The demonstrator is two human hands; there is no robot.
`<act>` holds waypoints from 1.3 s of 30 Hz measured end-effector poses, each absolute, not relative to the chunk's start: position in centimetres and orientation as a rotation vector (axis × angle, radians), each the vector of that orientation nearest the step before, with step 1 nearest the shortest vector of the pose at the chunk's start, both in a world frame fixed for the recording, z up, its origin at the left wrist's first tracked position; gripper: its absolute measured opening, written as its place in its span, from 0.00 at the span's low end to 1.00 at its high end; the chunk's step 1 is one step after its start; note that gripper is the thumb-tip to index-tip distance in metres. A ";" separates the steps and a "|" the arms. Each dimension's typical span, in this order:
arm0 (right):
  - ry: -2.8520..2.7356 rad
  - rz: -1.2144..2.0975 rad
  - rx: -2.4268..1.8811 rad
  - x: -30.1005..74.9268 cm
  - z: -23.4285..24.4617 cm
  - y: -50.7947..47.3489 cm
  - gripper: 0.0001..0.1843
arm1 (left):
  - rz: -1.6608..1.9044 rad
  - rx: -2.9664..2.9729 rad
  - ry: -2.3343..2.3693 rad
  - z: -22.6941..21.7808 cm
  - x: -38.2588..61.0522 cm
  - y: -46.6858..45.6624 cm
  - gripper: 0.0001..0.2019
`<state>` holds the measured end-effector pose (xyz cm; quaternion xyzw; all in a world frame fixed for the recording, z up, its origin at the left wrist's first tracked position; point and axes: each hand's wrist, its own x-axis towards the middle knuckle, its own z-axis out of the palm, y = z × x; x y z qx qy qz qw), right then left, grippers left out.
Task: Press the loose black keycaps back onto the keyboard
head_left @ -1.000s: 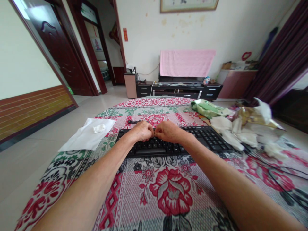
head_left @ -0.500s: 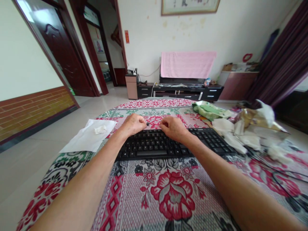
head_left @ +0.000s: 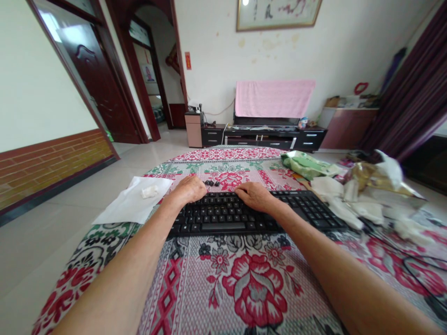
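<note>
A black computer keyboard (head_left: 223, 226) lies on the flowered tablecloth in front of me. My left hand (head_left: 192, 189) is closed at its back left edge, the fingertips curled down against the keyboard. Farther right, my right hand (head_left: 254, 195) rests over the top row with its fingers bent together. What its fingertips pinch, if anything, is hidden. Just behind the keyboard, between the two hands, lie a few small black keycaps (head_left: 211, 184).
At left, a white paper sheet (head_left: 122, 207) bears a crumpled tissue (head_left: 150, 191). A green packet (head_left: 309, 164), crumpled white tissues (head_left: 335, 195) and a gold-coloured bag (head_left: 370, 174) lie at right. A black cable (head_left: 415, 256) runs over the tablecloth (head_left: 254, 288).
My left hand has come down to the keyboard's back edge, uncovering more keycaps behind it. My right hand has lowered and flattened slightly over the top row. The view has tilted up a little.
</note>
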<state>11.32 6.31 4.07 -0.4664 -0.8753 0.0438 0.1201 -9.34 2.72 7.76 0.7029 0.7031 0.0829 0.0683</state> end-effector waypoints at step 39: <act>-2.174 0.041 -1.434 14.3 2.7 -0.7 0.16 | 0.500 2.333 2.456 2.1 -6.7 -0.7 0.21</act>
